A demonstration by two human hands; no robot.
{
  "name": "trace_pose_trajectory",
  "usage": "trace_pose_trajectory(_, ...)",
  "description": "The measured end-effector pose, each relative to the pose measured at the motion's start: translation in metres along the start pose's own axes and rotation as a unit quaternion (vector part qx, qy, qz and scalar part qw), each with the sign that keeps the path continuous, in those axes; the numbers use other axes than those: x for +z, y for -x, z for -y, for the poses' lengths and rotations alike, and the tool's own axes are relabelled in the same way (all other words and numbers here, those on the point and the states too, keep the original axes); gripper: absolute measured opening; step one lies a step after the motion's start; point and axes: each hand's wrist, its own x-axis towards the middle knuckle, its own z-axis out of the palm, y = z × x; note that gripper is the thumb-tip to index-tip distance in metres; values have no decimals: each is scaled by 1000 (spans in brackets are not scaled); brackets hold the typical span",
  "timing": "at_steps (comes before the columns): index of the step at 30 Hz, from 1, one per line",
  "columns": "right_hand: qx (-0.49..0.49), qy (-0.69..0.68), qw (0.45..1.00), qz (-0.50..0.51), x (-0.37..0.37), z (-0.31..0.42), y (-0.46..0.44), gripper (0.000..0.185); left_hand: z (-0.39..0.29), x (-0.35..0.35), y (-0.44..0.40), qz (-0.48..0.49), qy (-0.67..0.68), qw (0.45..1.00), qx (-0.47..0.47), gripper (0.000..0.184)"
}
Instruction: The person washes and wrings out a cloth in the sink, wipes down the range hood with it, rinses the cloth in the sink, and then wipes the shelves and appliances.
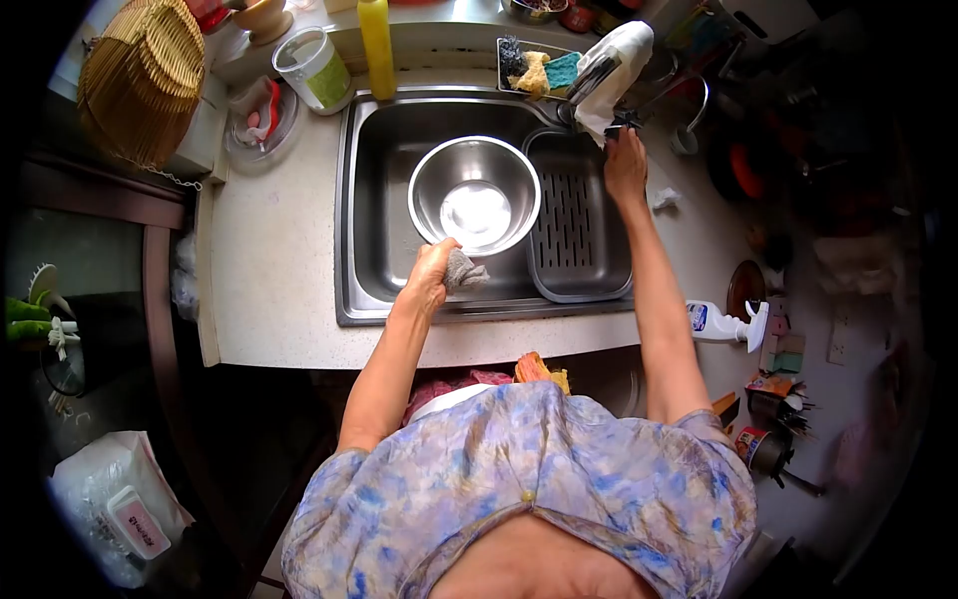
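A round steel bowl (475,196) sits in the large basin of the sink (384,250). My left hand (433,272) is at the bowl's near rim, its fingers closed round a grey cloth (464,272) that hangs out to the right. My right hand (626,165) reaches to the back right of the sink, beside a white cloth or bag (617,75) draped near the faucet. Its fingers are pressed together at a small dark object, which I cannot make out clearly. A slotted drain tray (566,215) fills the right side of the sink.
Behind the sink are a yellow bottle (376,48), a clear tub (314,70) and a rack of sponges (539,72). A woven basket (143,80) is at the back left. A white spray bottle (726,324) lies on the counter at right.
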Motion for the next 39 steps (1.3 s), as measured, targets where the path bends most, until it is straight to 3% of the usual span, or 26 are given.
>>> trace_pose_trajectory(1, 2, -3, 1000, 1, 6, -12, -6, 25, 1, 4, 0, -1, 3, 1000, -10, 30)
trace_pose_trajectory(3, 10, -109, 985, 132, 12, -26, -15, 22, -3, 14, 2, 8, -13, 1000, -11, 31)
trace_pose_trajectory(7, 28, -97, 982, 158, 8, -26, -21, 15, -6, 28, 2, 29, -44, 999, -12, 32)
trace_pose_trajectory(24, -7, -92, 986, 142, 1, -23, -7, 14, -16, 43, 8, 13, 1, 998, -63, 24)
trace_pose_trajectory(29, 33, -97, 980, 168, 10, -36, -20, 14, -19, 38, 16, -22, -64, 998, -16, 23)
trace_pose_trajectory(31, 32, -101, 987, 120, 19, -41, -31, 15, -18, 37, 17, -62, -78, 995, -3, 24)
trace_pose_trajectory(34, 61, -118, 984, 118, 21, -40, -32, 14, -11, 9, 6, -81, -150, 980, 107, 17)
trace_pose_trajectory(35, 66, -125, 983, 116, 20, -42, -26, 14, -11, -5, 5, -44, -227, 961, 152, 21)
trace_pose_trajectory(37, 63, -112, 986, 108, 19, -44, -20, 13, -6, -10, 7, -235, -466, 811, 265, 29)
trace_pose_trajectory(39, 67, -115, 983, 123, 21, -40, -27, 14, -10, 1, 31, -301, -563, 707, 303, 54)
